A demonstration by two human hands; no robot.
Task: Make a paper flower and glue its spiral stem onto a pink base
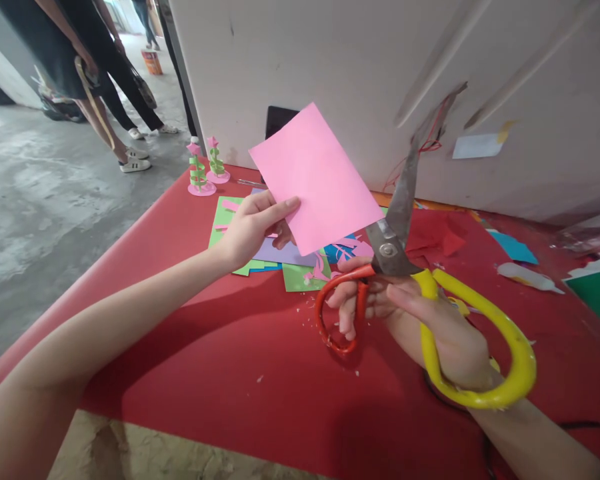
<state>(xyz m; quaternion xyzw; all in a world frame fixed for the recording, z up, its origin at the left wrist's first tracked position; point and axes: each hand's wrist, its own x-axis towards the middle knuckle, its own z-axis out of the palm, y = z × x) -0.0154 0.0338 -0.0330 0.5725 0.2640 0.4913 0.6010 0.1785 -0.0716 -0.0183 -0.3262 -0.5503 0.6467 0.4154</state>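
Between the thumb and fingers of my left hand (260,223) is a pink sheet of paper (320,177), raised above the table and tilted. My right hand (430,320) grips large scissors (387,250) with one red and one yellow handle. Their blades are spread and point upward, close to the sheet's right corner. Below the sheet lie green paper (300,279), purple paper (275,252) and curled pink scraps (350,249). How the lower blade sits against the corner is partly hidden.
The red-covered table (220,360) holds two small paper trees (198,173) at its far left. A glue bottle (527,275), blue paper (514,247) and a green sheet (597,297) lie right. A pale wall panel (330,60) stands behind. People (115,87) stand at upper left.
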